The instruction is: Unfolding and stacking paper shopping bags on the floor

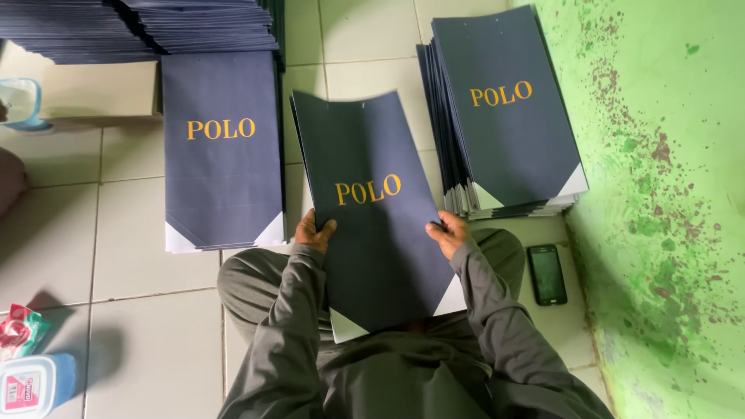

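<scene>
I hold a flat dark navy paper bag (372, 233) with gold lettering over my lap. My left hand (314, 232) grips its left edge and my right hand (449, 233) grips its right edge. The bag's white folded bottom points toward me. To the left lies a stack of the same navy bags (221, 155) on the tiled floor. A thicker stack of such bags (508, 124) lies to the right, close to the green wall.
A black phone (546, 274) lies on the floor by my right knee. More navy sheets (140, 27) are piled at the top left over a cardboard box. A plastic tub (31, 384) and a red wrapper (19, 326) sit at the bottom left. The stained green wall (667, 194) bounds the right.
</scene>
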